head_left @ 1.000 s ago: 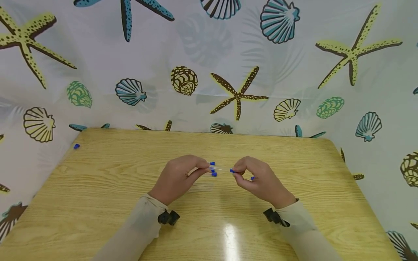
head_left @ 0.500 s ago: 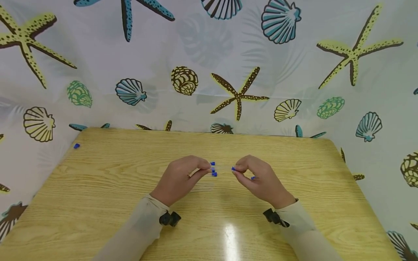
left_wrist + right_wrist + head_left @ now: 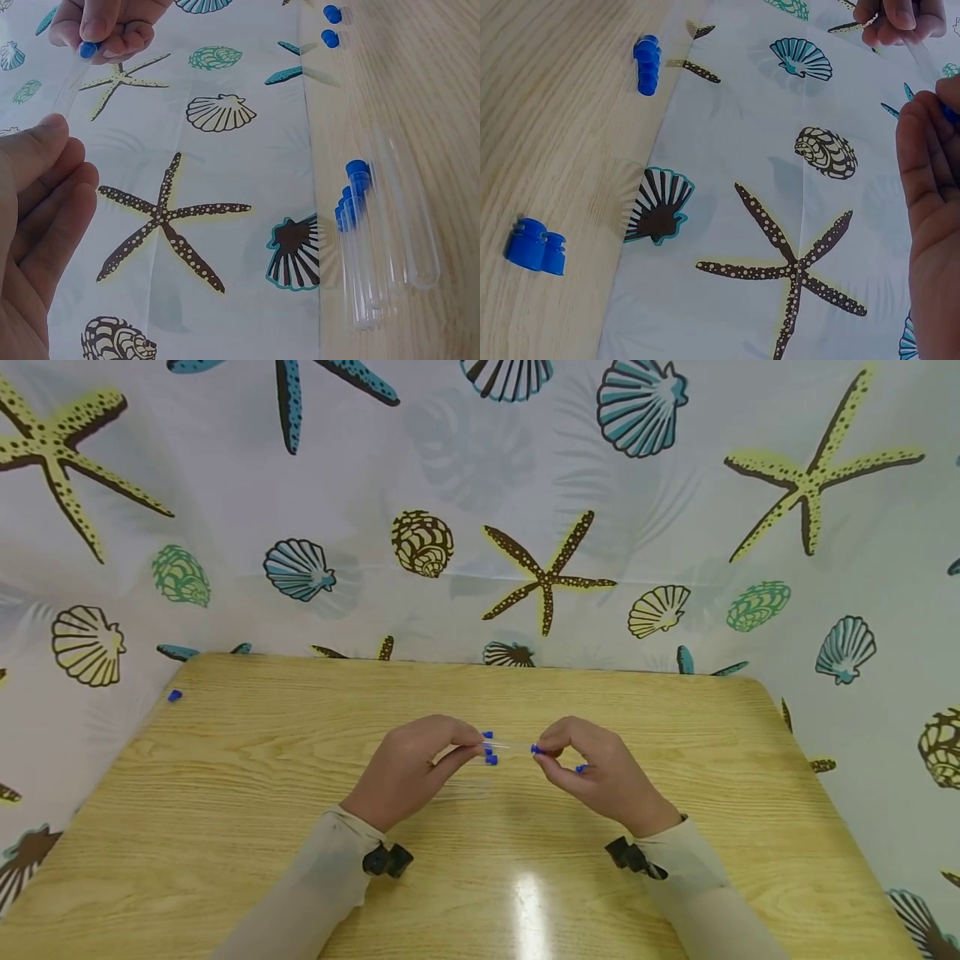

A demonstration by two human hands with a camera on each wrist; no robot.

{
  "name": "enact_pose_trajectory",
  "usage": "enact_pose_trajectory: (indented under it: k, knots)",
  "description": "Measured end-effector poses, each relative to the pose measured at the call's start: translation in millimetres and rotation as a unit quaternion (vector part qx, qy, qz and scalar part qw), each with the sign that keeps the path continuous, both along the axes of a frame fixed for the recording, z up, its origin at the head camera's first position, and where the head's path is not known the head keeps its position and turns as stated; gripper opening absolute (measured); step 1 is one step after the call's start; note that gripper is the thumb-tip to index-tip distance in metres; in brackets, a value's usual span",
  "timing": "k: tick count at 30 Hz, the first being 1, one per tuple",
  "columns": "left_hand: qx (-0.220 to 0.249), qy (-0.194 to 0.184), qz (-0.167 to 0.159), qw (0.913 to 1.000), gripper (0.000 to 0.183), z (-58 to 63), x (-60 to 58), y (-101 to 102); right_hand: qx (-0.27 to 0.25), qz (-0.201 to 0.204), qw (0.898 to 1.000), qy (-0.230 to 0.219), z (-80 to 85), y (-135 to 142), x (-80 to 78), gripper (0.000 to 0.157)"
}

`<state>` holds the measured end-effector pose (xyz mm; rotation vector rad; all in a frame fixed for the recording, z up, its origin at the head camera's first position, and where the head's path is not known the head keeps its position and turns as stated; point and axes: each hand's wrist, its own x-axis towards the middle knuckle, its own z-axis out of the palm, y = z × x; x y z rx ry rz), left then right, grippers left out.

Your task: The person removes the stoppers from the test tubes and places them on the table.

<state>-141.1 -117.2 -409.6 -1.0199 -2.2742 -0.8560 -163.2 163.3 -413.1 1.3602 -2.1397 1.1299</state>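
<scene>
My left hand [image 3: 416, 770] pinches a clear test tube [image 3: 498, 746] between thumb and fingertips, above the wooden table. The tube points toward my right hand [image 3: 600, 768], which pinches a small blue stopper [image 3: 536, 749] between thumb and index finger. In the head view a short gap shows between the tube's end and the stopper. The left wrist view has the tube [image 3: 69, 86] running from my left thumb up to the stopper [image 3: 88, 49]. In the right wrist view my fingers partly cover the stopper [image 3: 950, 112].
Several tubes with blue stoppers [image 3: 358, 171] lie side by side on the table, with uncapped clear tubes [image 3: 409, 247] beside them. Two loose blue stoppers [image 3: 526, 246] sit under my right hand. Another blue stopper [image 3: 176, 696] is at the table's far left edge. Patterned cloth [image 3: 360, 485] hangs behind.
My right hand and its stopper have shifted very slightly right from a second ago. The left hand moved a touch right, then back. Both grips are the same.
</scene>
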Motion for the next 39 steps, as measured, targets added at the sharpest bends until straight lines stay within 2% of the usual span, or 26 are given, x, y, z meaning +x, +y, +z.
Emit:
enact_pose_trajectory:
  k: [10, 18, 27, 32, 39]
  knots:
    - [0.008, 0.005, 0.008, 0.9999, 0.015, -1.2, 0.5, 1.2, -0.011, -0.013, 1.000, 0.004, 0.0, -1.0, 0.7, 0.023]
    - [0.019, -0.011, 0.009, 0.9997, 0.015, -0.2, 0.8, -0.1, -0.030, -0.010, 0.998, -0.049, -0.9, 0.9, -0.4, 0.030]
    - [0.019, -0.014, 0.003, 0.9997, 0.015, 1.8, -0.1, 0.4, -0.061, 0.000, 0.997, -0.039, -2.1, -0.8, -2.0, 0.028]
    - [0.016, -0.005, 0.011, 0.9998, 0.014, 1.7, 1.1, 2.4, -0.065, -0.010, 0.997, -0.038, -2.7, -2.6, 0.6, 0.022]
    - [0.017, -0.005, 0.020, 0.9996, 0.014, 1.2, 2.8, 3.7, -0.066, -0.026, 0.997, -0.031, -3.2, -4.7, 2.5, 0.023]
